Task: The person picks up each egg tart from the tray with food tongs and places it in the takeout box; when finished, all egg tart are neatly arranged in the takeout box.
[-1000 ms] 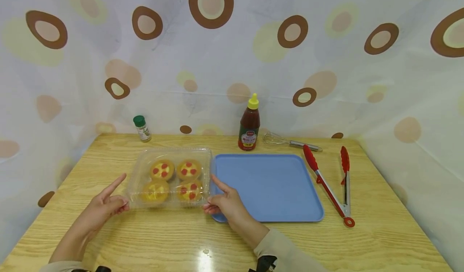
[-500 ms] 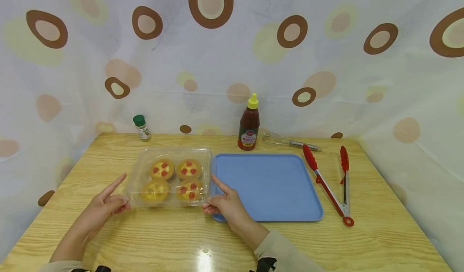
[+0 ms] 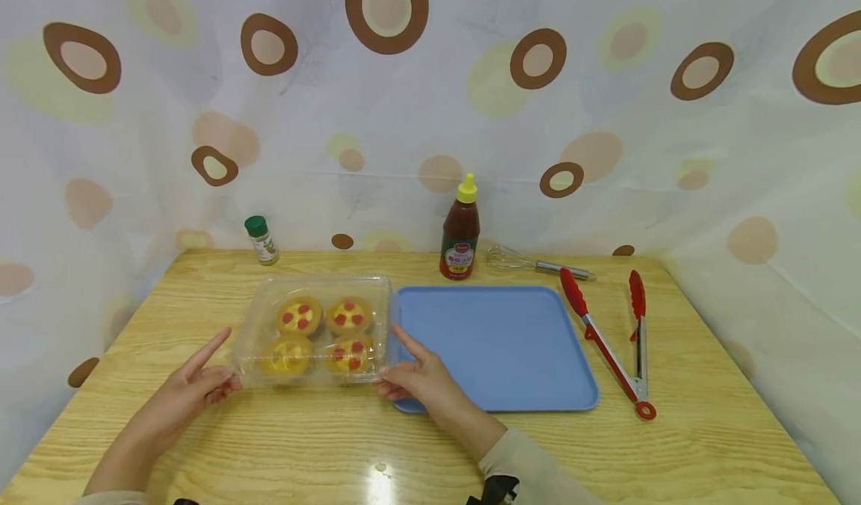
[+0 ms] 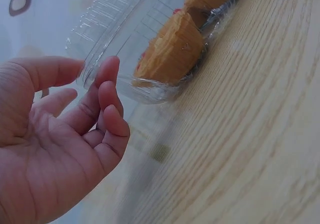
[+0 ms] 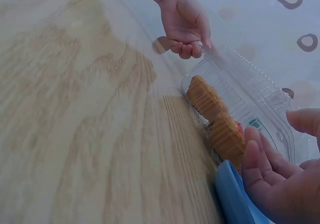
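Observation:
A clear plastic box [image 3: 269,307] lies on the table at centre left, with several round tarts [image 3: 349,316] topped with red pieces inside. My left hand [image 3: 196,385] pinches its near left corner between thumb and fingers, the index finger pointing forward. In the left wrist view the rim passes between the thumb and fingertips of that hand [image 4: 65,129]. At the near right corner, my right hand [image 3: 425,379] holds the rim with its thumb above and fingers below, the index finger stretched out. The right wrist view shows fingers of this hand [image 5: 280,179] partly covering the box edge.
A blue tray [image 3: 494,348] lies right of the box, partly under my right hand. Further right are red-tipped tongs [image 3: 608,348], spread apart. Along the back stand a green-capped shaker [image 3: 261,240] and a yellow-capped sauce bottle [image 3: 460,232], with a whisk [image 3: 538,263] lying beside it.
The head view has shifted very slightly. Both hands stay at the near corners of the box, with only tiny movements of the fingers and wrists; the box looks unmoved.

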The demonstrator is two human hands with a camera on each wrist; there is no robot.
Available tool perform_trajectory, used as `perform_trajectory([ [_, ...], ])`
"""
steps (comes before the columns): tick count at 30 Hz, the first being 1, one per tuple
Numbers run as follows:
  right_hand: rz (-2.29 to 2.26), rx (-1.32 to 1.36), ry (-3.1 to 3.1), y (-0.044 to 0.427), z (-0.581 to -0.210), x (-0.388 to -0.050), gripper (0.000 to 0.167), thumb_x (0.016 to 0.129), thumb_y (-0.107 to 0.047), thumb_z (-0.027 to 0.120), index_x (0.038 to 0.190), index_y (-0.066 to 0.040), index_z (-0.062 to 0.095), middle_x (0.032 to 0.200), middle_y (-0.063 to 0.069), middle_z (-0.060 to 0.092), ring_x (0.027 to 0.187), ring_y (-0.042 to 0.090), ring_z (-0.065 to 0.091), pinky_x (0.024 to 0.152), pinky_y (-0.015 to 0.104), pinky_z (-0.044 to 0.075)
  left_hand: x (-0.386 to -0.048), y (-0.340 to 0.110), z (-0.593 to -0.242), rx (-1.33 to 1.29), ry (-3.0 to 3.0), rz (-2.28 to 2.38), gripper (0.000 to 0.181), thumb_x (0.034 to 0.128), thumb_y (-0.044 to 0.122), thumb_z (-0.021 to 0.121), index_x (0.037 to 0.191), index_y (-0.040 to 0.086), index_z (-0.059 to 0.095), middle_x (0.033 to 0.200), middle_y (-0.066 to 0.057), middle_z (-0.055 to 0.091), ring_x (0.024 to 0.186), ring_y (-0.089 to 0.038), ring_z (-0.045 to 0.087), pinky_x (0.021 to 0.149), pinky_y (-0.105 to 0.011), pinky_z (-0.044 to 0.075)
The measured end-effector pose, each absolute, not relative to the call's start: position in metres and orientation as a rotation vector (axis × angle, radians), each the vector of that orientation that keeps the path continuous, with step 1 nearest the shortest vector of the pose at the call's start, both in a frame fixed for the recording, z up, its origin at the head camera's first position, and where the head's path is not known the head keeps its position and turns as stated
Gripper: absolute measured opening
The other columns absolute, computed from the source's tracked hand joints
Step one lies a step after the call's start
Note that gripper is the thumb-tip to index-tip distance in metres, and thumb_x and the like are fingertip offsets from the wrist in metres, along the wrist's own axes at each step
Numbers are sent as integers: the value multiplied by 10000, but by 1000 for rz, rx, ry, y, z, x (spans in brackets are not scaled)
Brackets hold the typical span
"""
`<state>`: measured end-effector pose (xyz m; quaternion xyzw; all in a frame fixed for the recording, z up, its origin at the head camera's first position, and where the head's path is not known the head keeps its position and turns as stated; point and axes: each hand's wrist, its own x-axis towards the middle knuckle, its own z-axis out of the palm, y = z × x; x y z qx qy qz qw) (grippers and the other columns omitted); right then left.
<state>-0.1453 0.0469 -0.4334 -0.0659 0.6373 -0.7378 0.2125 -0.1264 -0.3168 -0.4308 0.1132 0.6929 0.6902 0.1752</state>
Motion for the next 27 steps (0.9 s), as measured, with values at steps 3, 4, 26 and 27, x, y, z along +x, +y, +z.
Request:
perform_trajectory([
  [3, -2008, -201, 1805, 51, -433, -148, 809, 865, -122, 688, 1518, -229, 222, 934, 171, 700, 751, 211, 683, 642, 285, 532, -125, -322, -432, 361, 1910, 1957, 696, 1027, 87, 371, 1517, 191, -114, 975, 17, 636, 922, -122, 606, 791, -231, 480],
  [4, -1988, -208, 1826, 53, -432, -148, 822, 862, -137, 696, 1520, -230, 213, 935, 164, 701, 757, 222, 684, 634, 286, 531, -124, -323, -432, 364, 1907, 1945, 697, 1029, 85, 363, 1515, 205, -121, 977, 19, 630, 932, -118, 605, 807, -234, 480],
  [26, -1675, -279, 2272, 168, -371, -172, 869, 875, -255, 689, 1533, -245, 122, 1079, 165, 673, 938, 285, 662, 775, 400, 523, -131, -284, -348, 494, 2574, 1473, 647, 995, 149, 484, 1534, 233, 137, 614, -3, 422, 545, -204, 387, 513, -331, 356],
  [27, -1672, -276, 2297, 173, -366, -174, 859, 878, -247, 686, 1533, -235, 130, 1078, 159, 674, 929, 260, 666, 780, 404, 523, -136, -276, -343, 489, 2616, 1458, 643, 989, 171, 500, 1531, 245, 161, 610, 8, 419, 532, -187, 378, 500, -328, 348],
])
